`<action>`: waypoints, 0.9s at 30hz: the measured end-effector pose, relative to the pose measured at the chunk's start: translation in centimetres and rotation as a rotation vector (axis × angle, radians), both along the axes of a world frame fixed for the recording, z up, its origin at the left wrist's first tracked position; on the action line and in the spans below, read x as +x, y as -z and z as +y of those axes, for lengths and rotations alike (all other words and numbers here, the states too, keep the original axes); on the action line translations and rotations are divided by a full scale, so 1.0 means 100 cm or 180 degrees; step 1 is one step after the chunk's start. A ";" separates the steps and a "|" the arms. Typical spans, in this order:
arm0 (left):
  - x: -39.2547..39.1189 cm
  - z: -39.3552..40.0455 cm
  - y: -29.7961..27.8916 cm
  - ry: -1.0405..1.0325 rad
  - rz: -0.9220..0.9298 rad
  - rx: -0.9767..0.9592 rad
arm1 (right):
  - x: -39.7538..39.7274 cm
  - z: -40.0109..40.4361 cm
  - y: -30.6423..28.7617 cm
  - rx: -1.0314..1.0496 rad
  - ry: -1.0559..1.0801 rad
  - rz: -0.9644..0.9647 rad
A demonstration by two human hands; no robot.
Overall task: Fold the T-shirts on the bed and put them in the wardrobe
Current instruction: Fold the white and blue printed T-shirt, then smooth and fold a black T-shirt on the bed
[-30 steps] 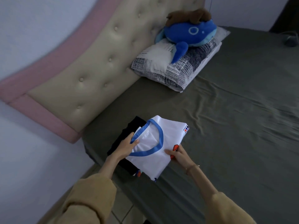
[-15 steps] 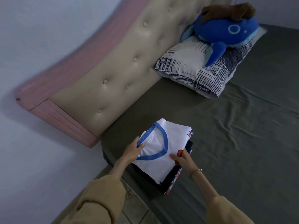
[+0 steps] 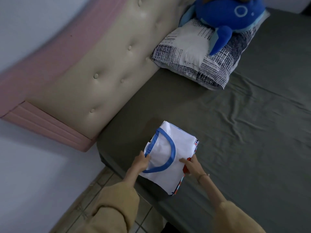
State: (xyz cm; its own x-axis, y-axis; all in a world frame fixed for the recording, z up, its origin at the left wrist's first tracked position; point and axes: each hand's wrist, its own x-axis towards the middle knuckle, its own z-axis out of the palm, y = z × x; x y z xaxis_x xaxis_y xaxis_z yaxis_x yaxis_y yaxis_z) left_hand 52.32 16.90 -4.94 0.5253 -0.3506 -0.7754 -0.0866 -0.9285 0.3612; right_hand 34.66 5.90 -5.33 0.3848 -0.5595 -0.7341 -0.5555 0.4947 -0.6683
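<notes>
**Folded white T-shirt held at both sides near the bed's corner**

The left edge of the folded T-shirt [image 3: 170,153] is gripped by the curled fingers [image 3: 146,157] of the left hand [image 3: 140,163], right at the blue ribbed collar. On the opposite side, the right hand [image 3: 191,166] is laid with its forefinger stretched flat on the smooth white cloth and the remaining fingers bent over the shirt's edge, where a red-orange print is partly covered. A small striped badge is seen at the shirt's far right corner; no writing can be read. Patterned fabric is glimpsed under the shirt's right edge. Both forearms are extended from loose tan sleeves [image 3: 116,207], and a thin bracelet [image 3: 202,175] is worn on the right wrist. The shirt is rested on the creased grey-green sheet of the bed [image 3: 244,132], close to the padded, buttoned cream headboard [image 3: 101,68].
</notes>
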 end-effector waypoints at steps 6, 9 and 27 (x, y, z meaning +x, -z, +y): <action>0.000 -0.005 0.003 0.0041 -0.0327 0.0288 | 0.006 -0.003 -0.001 -0.0545 -0.0410 0.0927; 0.000 -0.014 -0.004 0.0034 -0.0558 0.0319 | 0.007 -0.007 -0.008 -0.0487 -0.0330 0.1243; -0.085 -0.153 -0.153 0.0826 -0.0341 -0.1658 | -0.097 -0.112 -0.167 -0.1648 0.0459 0.0486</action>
